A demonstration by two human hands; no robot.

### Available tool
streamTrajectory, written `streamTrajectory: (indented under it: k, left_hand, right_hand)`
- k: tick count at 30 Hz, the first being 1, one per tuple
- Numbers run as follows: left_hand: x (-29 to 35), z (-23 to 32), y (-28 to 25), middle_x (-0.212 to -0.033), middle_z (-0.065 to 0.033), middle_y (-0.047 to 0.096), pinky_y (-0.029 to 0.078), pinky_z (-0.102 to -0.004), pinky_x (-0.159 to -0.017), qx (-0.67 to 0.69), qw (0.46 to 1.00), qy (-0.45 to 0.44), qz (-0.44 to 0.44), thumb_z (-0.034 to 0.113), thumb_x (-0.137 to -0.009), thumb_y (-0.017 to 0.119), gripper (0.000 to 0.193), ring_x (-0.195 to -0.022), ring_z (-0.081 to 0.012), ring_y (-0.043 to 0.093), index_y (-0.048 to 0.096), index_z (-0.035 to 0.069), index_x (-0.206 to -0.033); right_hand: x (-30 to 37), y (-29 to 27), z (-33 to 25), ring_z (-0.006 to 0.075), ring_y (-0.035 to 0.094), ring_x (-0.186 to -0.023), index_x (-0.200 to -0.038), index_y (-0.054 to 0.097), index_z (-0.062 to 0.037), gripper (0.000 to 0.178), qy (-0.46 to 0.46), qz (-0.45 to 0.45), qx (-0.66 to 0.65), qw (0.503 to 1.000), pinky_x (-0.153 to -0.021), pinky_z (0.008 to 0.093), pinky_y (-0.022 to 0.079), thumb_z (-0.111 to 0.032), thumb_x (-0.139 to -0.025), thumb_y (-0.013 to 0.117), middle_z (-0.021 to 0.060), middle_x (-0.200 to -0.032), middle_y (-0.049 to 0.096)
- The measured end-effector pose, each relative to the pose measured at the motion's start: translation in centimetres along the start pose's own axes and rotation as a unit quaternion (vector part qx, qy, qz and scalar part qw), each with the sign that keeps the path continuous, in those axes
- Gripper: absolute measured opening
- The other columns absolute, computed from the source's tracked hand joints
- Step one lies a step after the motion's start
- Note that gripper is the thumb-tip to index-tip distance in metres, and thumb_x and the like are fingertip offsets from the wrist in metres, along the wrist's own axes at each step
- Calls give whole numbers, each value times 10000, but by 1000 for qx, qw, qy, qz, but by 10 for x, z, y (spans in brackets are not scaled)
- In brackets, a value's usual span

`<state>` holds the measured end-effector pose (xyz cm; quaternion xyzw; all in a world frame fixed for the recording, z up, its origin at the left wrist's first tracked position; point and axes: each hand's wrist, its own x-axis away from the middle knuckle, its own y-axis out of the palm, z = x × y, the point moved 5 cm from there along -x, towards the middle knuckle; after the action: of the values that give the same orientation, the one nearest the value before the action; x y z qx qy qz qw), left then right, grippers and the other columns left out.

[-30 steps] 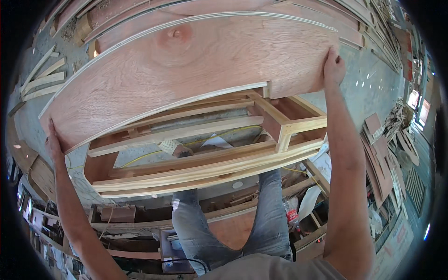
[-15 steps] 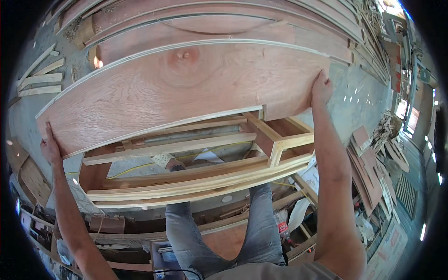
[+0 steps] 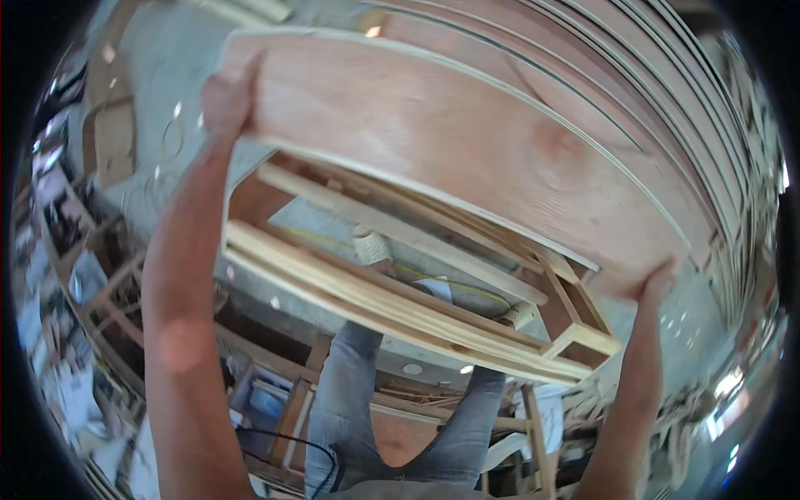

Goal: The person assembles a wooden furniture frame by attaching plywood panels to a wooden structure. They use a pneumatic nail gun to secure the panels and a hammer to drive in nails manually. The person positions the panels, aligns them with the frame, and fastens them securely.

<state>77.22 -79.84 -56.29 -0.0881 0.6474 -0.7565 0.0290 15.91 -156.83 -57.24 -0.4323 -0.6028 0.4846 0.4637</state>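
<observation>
Plywood panel held along the far edge of the wooden frame, whether touching I can't tell; the left hand grips its left end, the blurred right hand its right.

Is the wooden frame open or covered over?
The wooden frame is open where seen: floor and yellow cord show through it.

Beyond the pale bowed timber frame is the long pinkish plywood panel, with long reddish wooden boards far right.
</observation>
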Motion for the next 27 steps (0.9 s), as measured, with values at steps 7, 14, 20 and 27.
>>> streamTrajectory:
  k: [7, 14, 20, 27]
  left_hand:
    - [36, 19, -30, -1160, -294, 652, 503, -462, -957, 28, 998, -33, 39, 809, -699, 618, 1018, -1103, -416, 637, 631, -95, -1165]
    - [42, 15, -40, -1091, -280, 669, 497, -480, -936, 103, 984, 135, -50, 663, -726, 687, 860, -1034, -437, 639, 637, -67, -1177]
    - [196, -78, -54, -1404, -322, 435, 325, -449, -1120, 305, 945, 115, -9, 301, -924, 689, 704, -1329, -422, 414, 380, -128, -1388]
    - [556, -222, -220, -1161, -194, 621, 456, -471, -945, 242, 961, 8, -132, 229, -875, 687, 355, -1106, -391, 573, 614, 35, -1163]
  right_hand:
    - [63, 11, 26, 383, 259, -1447, -1462, 353, 48, 765, -104, -119, 1, 987, -1192, 426, 205, -561, -1001, 396, 273, -1524, 323]
    - [350, -122, -45, 328, 604, -1156, -1367, 500, -55, 502, -217, -387, 39, 896, -986, 406, 483, -111, -900, 676, 199, -1237, 615]
    - [496, -243, 14, 368, 624, -1092, -1269, 584, -49, 429, -155, -491, 6, 857, -922, 426, 494, -326, -946, 630, 205, -1129, 663]
    - [457, -208, 183, 234, 649, -888, -1194, 617, -66, 476, -27, -557, 65, 828, -687, 372, 511, -476, -984, 498, 131, -1037, 679]
